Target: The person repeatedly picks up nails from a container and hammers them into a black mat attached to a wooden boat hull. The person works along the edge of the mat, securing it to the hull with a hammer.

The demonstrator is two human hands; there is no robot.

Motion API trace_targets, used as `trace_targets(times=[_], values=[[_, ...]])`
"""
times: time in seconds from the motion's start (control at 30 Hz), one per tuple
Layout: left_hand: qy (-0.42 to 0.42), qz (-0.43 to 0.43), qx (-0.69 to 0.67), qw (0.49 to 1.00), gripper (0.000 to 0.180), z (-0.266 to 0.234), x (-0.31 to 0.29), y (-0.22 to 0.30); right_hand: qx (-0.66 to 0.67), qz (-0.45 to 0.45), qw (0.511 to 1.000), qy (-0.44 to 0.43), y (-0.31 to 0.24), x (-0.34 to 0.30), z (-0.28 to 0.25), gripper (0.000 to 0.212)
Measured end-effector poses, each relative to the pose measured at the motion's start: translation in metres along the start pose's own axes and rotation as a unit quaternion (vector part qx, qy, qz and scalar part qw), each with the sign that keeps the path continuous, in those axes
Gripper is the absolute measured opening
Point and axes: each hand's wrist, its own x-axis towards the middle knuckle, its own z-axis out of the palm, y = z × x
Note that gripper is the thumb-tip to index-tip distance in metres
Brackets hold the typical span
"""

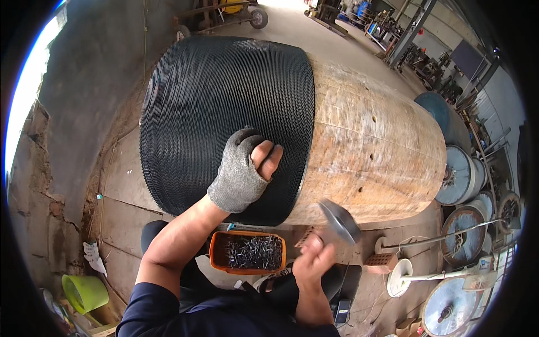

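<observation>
A large wooden drum (376,140) lies on its side before me, its left part wrapped in black, ridged, toothed strip (224,90). My left hand (238,174), in a grey work glove that leaves some fingertips bare, rests on the black wrapping with its fingers curled in. Whatever those fingers pinch is hidden. Bare and closed round a handle, my right hand (313,263) holds a hammer (339,221) by the drum's near edge, its metal head slightly blurred. Below the drum, between my legs, an orange tray (213,253) contains many loose nails (252,251).
A lime-green bucket (85,293) is at lower left beside the wall. To the right are several metal reels (463,236), a red brick (380,262) and a white round-based stand (399,278). A wheeled cart (216,17) stands beyond the drum.
</observation>
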Motion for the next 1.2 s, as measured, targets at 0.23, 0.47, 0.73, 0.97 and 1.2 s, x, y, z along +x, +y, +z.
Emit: trace_targets(times=[0.23, 0.47, 0.73, 0.97, 1.2], values=[[0.005, -0.006, 0.007, 1.0, 0.045, -0.002, 0.003, 0.0, -0.205, 0.034, 0.976, -0.059, 0.017, 0.013, 0.017, 0.029], [-0.012, -0.014, 0.056, 0.998, 0.042, 0.004, 0.016, -0.006, 0.008, -0.074, 0.994, 0.074, 0.007, 0.02, 0.008, 0.027], [-0.008, -0.026, 0.076, 0.997, 0.049, 0.006, 0.02, 0.017, -0.163, 0.099, 0.979, -0.072, 0.026, -0.017, -0.003, 0.025], [-0.072, -0.09, -0.156, 0.981, 0.055, 0.014, -0.023, 0.092, -0.138, 0.077, 0.985, -0.076, 0.03, -0.018, -0.014, 0.02], [-0.144, -0.204, -0.213, 0.945, 0.062, 0.013, -0.014, 0.093, -0.086, 0.123, 0.986, -0.075, 0.029, -0.017, -0.012, 0.019]])
